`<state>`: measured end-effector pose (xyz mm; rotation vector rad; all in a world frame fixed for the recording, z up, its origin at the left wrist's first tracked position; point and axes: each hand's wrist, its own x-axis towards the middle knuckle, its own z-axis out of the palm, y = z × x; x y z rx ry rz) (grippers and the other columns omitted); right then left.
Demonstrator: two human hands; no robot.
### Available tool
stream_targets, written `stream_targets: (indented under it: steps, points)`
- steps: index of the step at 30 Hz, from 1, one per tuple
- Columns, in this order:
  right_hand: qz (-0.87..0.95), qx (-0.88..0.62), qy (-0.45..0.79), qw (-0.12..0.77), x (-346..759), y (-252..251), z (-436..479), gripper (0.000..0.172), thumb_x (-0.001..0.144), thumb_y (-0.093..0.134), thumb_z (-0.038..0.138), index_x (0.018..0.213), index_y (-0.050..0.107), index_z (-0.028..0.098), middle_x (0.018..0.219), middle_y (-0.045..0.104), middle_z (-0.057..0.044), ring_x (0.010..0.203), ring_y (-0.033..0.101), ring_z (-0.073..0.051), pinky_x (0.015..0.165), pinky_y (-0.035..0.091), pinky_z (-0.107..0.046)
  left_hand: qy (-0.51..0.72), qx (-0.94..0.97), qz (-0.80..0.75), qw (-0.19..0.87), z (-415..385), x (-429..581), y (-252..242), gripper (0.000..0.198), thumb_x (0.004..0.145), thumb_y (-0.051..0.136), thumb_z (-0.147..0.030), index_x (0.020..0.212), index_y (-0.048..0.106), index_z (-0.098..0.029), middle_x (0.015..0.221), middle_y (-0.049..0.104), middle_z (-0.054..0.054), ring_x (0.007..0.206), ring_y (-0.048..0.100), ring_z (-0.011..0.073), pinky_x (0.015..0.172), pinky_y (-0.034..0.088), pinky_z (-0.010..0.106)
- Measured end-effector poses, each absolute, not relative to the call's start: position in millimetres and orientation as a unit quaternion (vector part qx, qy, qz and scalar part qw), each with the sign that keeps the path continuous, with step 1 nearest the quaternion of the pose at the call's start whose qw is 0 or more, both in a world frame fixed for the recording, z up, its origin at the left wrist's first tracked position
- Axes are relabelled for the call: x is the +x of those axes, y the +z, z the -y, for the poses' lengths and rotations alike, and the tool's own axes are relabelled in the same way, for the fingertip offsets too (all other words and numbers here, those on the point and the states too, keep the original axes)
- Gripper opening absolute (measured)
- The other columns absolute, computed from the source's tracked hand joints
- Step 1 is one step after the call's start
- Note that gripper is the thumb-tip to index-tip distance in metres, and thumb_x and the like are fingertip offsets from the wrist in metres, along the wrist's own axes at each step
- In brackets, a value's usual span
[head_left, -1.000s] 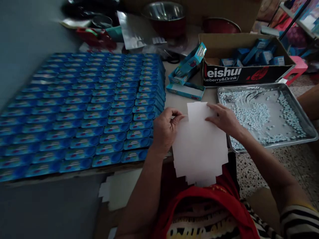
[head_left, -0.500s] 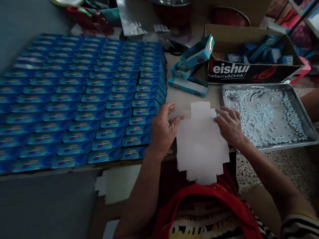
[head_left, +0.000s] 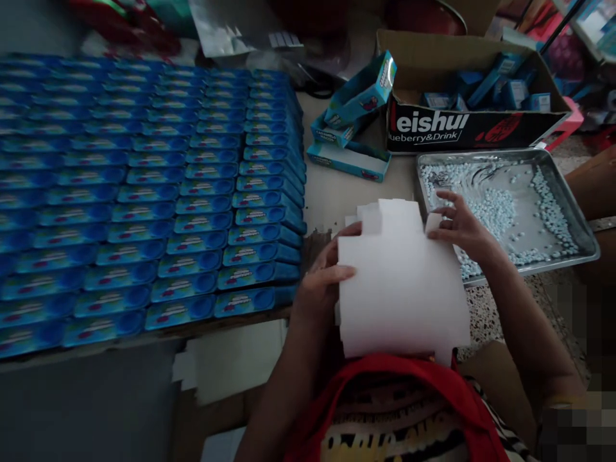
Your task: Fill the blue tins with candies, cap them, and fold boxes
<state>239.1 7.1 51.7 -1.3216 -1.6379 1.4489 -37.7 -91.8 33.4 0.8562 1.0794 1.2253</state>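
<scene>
Flat white cardboard box blanks [head_left: 402,289], cut with tabs, rest partly over my lap at the table's front edge; offset edges suggest more than one sheet. My left hand [head_left: 320,273] grips their left side, thumb on top and fingers beneath. At the upper right corner, my right hand [head_left: 455,224] pinches a small tab between thumb and fingers. The printed side of the blanks is hidden. Left of my left hand stand rows of blue printed packs [head_left: 202,221]. Close to my right hand lies a metal tray [head_left: 524,253] with pale blue pellets [head_left: 500,212].
Folded open blue boxes [head_left: 349,160] lie behind the blanks. A black-printed carton [head_left: 476,131] at the back right holds several small blue boxes. Pale card sheets [head_left: 231,362] sit below the table's edge. Another person's arm [head_left: 594,183] shows at far right.
My left hand has closed on the blanks' left side, and my right hand now bends up a corner tab. The blanks have lifted and tilted slightly. The view has shifted right.
</scene>
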Motion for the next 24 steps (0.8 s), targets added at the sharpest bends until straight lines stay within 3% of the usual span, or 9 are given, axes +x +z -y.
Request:
stream_targets:
  steps: [3, 7, 12, 15, 20, 24]
  points:
    - [0.518, -0.522, 0.629, 0.252, 261.8, 48.0, -2.7, 0.074, 0.057, 0.098, 0.038, 0.123, 0.07, 0.02, 0.094, 0.078, -0.007, 0.079, 0.073, -0.024, 0.069, 0.062, -0.038, 0.527, 0.374, -0.5, 0.577, 101.6, -37.4, 27.0, 0.058, 0.082, 0.063, -0.043, 0.137, 0.068, -0.025, 0.125, 0.077, 0.013, 0.102, 0.076, 0.0328, 0.08, 0.064, 0.045]
    - [0.434, -0.547, 0.656, 0.286, 276.2, 50.1, 9.3, 0.062, 0.049, 0.101, 0.034, 0.104, 0.077, 0.022, 0.08, 0.077, -0.003, 0.067, 0.071, -0.02, 0.06, 0.057, -0.032, 0.535, 0.328, -0.542, 0.559, 112.4, -46.6, 24.8, 0.054, 0.083, 0.056, -0.033, 0.136, 0.067, -0.029, 0.126, 0.077, 0.01, 0.097, 0.076, 0.0313, 0.079, 0.064, 0.047]
    - [0.454, -0.531, 0.633, 0.333, 249.1, 57.8, 23.8, 0.038, 0.063, 0.094, 0.041, 0.092, 0.076, 0.024, 0.095, 0.08, -0.005, 0.081, 0.074, -0.023, 0.071, 0.062, -0.039, 0.582, 0.292, -0.524, 0.55, 114.3, -51.3, 31.1, 0.074, 0.078, 0.054, -0.029, 0.151, 0.056, -0.034, 0.14, 0.072, 0.005, 0.117, 0.072, 0.0316, 0.094, 0.063, 0.05]
    - [0.492, -0.544, 0.59, 0.337, 228.4, 55.0, 18.3, 0.032, 0.073, 0.082, 0.041, 0.1, 0.074, 0.025, 0.093, 0.079, -0.005, 0.078, 0.073, -0.024, 0.068, 0.062, -0.041, 0.581, 0.325, -0.505, 0.549, 103.3, -49.2, 30.7, 0.079, 0.076, 0.054, -0.034, 0.155, 0.054, -0.03, 0.131, 0.075, 0.008, 0.116, 0.072, 0.0334, 0.096, 0.062, 0.051]
    - [0.627, -0.517, 0.506, 0.29, 199.8, 34.4, -21.9, 0.054, 0.082, 0.063, 0.035, 0.135, 0.066, 0.026, 0.094, 0.075, -0.003, 0.073, 0.067, -0.021, 0.065, 0.057, -0.035, 0.549, 0.366, -0.505, 0.556, 61.9, -55.3, 14.6, 0.095, 0.065, 0.058, -0.026, 0.16, 0.049, -0.03, 0.127, 0.076, 0.005, 0.105, 0.074, 0.029, 0.089, 0.063, 0.043]
    - [0.772, -0.509, 0.347, 0.157, 173.3, 9.5, -49.4, 0.037, 0.088, 0.059, 0.028, 0.123, 0.072, 0.024, 0.067, 0.06, 0.002, 0.064, 0.056, -0.019, 0.071, 0.051, -0.035, 0.509, 0.391, -0.548, 0.537, 31.6, -57.8, -6.1, 0.077, 0.072, 0.053, -0.023, 0.149, 0.06, -0.025, 0.118, 0.079, 0.006, 0.098, 0.075, 0.0285, 0.086, 0.063, 0.045]
